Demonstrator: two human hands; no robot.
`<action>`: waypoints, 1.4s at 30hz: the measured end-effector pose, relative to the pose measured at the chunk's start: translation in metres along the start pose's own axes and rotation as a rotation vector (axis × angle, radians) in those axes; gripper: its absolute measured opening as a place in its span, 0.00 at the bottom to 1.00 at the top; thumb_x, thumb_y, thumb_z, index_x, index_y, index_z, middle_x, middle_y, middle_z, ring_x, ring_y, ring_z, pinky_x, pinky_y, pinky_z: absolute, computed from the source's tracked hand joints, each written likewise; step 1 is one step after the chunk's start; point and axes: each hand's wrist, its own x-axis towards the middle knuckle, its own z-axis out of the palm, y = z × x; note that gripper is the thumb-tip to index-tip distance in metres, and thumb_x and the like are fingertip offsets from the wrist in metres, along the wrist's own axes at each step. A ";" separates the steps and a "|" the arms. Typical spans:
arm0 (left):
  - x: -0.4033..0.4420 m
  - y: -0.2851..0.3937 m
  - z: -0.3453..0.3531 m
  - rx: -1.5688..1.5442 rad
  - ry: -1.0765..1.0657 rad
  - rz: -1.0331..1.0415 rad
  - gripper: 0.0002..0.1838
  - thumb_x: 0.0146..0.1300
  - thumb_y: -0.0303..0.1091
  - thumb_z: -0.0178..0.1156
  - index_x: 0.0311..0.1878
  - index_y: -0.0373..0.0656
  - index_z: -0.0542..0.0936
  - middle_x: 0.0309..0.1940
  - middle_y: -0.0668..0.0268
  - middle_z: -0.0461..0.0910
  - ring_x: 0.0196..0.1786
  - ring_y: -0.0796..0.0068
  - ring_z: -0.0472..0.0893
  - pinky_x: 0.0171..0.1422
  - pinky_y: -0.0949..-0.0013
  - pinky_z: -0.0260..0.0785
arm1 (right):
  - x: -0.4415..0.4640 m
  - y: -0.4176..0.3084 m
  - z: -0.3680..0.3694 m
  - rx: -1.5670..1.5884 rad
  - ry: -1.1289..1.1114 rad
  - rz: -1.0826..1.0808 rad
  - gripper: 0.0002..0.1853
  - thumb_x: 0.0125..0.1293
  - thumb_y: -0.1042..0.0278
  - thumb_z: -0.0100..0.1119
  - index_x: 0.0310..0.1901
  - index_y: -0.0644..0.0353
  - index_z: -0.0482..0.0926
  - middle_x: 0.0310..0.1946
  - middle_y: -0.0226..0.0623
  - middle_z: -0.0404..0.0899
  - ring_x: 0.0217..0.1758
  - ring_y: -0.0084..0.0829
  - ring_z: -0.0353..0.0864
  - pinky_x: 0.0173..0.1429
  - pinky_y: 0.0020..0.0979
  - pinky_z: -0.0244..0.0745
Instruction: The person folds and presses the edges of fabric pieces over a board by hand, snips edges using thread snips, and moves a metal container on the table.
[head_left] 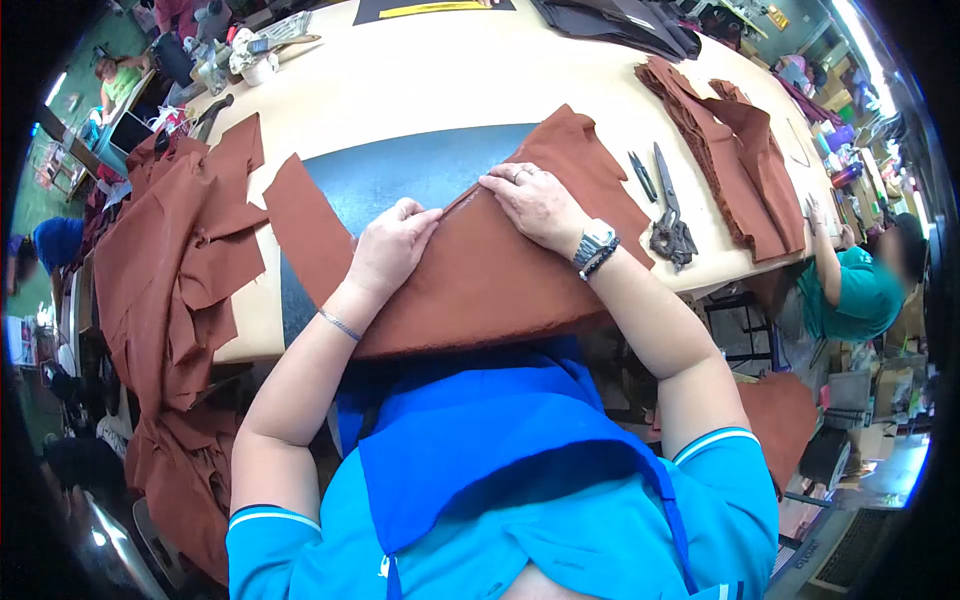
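Observation:
A large rust-brown fabric piece (470,280) lies in front of me, partly on a dark board (385,165) and reaching the table's near edge. My left hand (392,245) pinches the fabric's folded upper edge between thumb and fingers. Further right along the same edge, my right hand (535,205) presses on the fold, its fingers close together on the cloth. The fabric's far right part rises past my right hand. A narrow brown strip (305,225) lies left of my left hand, over the board's edge.
Brown cloth (165,260) hangs over the table's left side. Large scissors (670,200) and small snips (642,175) lie at right, near stacked brown pieces (745,165). A brush (285,44) and dark material (620,22) are at the back. A co-worker (855,285) sits at right.

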 end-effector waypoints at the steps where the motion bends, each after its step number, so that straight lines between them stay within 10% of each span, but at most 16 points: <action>1: 0.000 0.002 -0.001 0.019 0.006 0.000 0.09 0.66 0.32 0.62 0.47 0.44 0.86 0.37 0.59 0.81 0.35 0.59 0.84 0.41 0.61 0.78 | 0.001 -0.009 -0.006 -0.042 -0.058 0.015 0.21 0.69 0.53 0.57 0.61 0.47 0.78 0.62 0.46 0.74 0.64 0.48 0.73 0.64 0.51 0.71; 4: -0.002 0.003 0.000 0.068 0.018 0.011 0.09 0.67 0.32 0.62 0.46 0.45 0.87 0.37 0.60 0.81 0.35 0.58 0.84 0.40 0.60 0.78 | 0.000 -0.045 -0.019 -0.138 -0.244 0.105 0.40 0.60 0.20 0.50 0.69 0.33 0.70 0.71 0.56 0.60 0.76 0.58 0.58 0.66 0.76 0.57; 11: -0.003 0.004 0.001 0.078 0.046 0.008 0.09 0.67 0.33 0.62 0.46 0.46 0.87 0.36 0.60 0.81 0.36 0.58 0.84 0.41 0.59 0.78 | 0.003 -0.027 -0.022 -0.418 -0.155 0.301 0.39 0.65 0.23 0.45 0.68 0.42 0.73 0.70 0.49 0.66 0.78 0.51 0.57 0.70 0.77 0.45; 16: -0.003 0.007 -0.005 0.051 -0.006 -0.034 0.09 0.66 0.33 0.62 0.45 0.45 0.87 0.36 0.60 0.80 0.36 0.57 0.83 0.41 0.59 0.78 | 0.008 -0.058 -0.011 0.022 -0.060 0.017 0.27 0.67 0.46 0.61 0.61 0.55 0.77 0.61 0.47 0.75 0.65 0.46 0.73 0.67 0.43 0.68; 35: -0.030 -0.009 -0.051 0.245 -0.139 0.087 0.08 0.63 0.32 0.63 0.44 0.49 0.87 0.34 0.68 0.80 0.41 0.68 0.80 0.53 0.63 0.65 | 0.008 -0.107 0.003 -0.120 -0.225 0.013 0.36 0.67 0.33 0.53 0.69 0.47 0.71 0.64 0.52 0.70 0.69 0.50 0.69 0.69 0.64 0.62; 42: -0.025 -0.011 -0.071 0.261 -0.305 -0.003 0.07 0.64 0.33 0.62 0.42 0.50 0.87 0.36 0.69 0.81 0.48 0.67 0.81 0.74 0.44 0.58 | 0.011 -0.117 0.007 -0.135 -0.175 -0.049 0.34 0.68 0.36 0.53 0.67 0.52 0.72 0.61 0.50 0.72 0.68 0.48 0.70 0.67 0.59 0.65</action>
